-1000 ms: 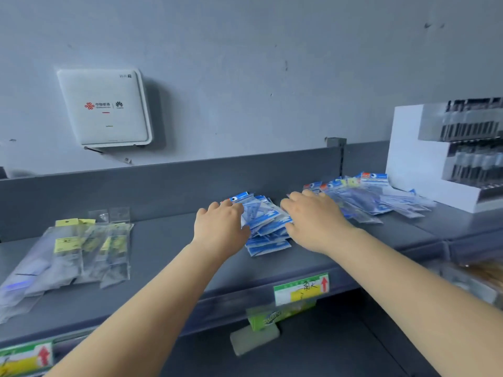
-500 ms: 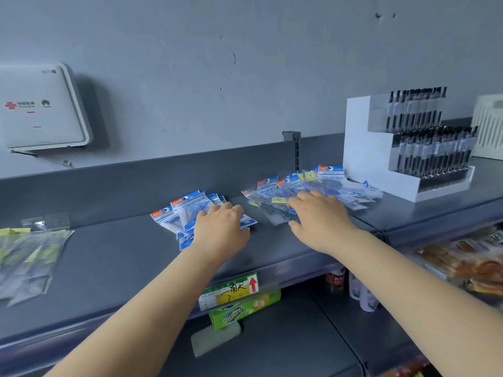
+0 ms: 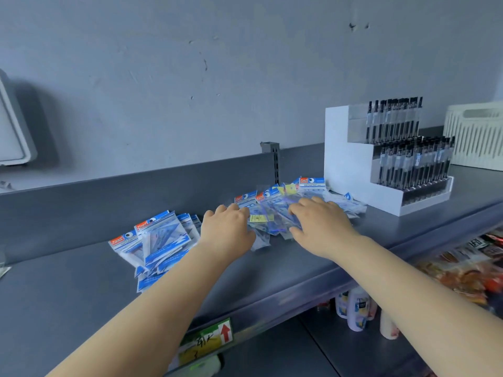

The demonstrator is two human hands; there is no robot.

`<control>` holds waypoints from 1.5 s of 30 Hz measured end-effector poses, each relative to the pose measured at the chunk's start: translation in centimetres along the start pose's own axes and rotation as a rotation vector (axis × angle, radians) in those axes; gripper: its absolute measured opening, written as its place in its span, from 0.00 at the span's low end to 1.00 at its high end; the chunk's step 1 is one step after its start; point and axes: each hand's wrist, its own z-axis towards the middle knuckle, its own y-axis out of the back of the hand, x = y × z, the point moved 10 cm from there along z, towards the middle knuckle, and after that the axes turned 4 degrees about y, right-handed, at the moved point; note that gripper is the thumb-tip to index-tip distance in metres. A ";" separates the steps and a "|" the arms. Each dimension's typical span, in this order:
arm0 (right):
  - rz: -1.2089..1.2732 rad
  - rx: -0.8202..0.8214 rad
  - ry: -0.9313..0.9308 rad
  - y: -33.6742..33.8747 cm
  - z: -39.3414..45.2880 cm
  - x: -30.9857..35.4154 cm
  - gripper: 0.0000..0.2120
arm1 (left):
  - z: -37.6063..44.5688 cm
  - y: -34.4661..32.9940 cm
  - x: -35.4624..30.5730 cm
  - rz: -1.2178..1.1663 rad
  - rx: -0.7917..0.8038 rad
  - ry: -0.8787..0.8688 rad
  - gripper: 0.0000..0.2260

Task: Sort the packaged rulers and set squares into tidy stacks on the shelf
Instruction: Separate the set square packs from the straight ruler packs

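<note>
Broadly, our grey shelf (image 3: 81,289) runs under a grey wall, carrying a white pen display (image 3: 353,170) at the right with a cream basket (image 3: 476,134) behind it. Left of centre lies a fanned stack of blue-headed set-square packs (image 3: 158,243). Beside the display sprawls a looser heap of clear ruler packs (image 3: 275,210). Our left hand (image 3: 227,229) rests at that heap's near-left edge, fingers lightly bent, gripping nothing; our right hand (image 3: 321,224) presses flat on top, fingers spread.
</note>
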 end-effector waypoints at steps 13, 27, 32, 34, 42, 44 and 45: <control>0.246 -0.003 -0.285 -3.9 2.7 -11.3 0.12 | 7.8 -2.2 -7.1 -0.024 0.073 -0.151 0.17; 0.402 0.200 -0.215 -8.9 7.6 -18.5 0.26 | 12.6 -7.9 -10.1 -0.020 0.264 0.026 0.18; 0.476 0.241 -0.218 -10.5 8.5 -18.8 0.22 | 13.3 -8.5 -10.5 -0.083 0.267 0.109 0.20; 0.509 0.199 -0.247 -10.5 8.8 -19.2 0.21 | 13.7 -8.9 -10.5 -0.135 0.268 0.151 0.23; 0.488 0.131 -0.328 -10.0 8.8 -21.0 0.08 | 14.9 -10.1 -10.1 -0.301 0.247 0.344 0.37; 0.474 0.062 -0.327 -9.4 8.9 -21.6 0.10 | 14.8 -9.9 -10.0 -0.417 0.258 0.381 0.35; 0.513 0.015 -0.341 -9.2 8.9 -22.0 0.11 | 14.8 -9.8 -9.9 -0.506 0.254 0.405 0.34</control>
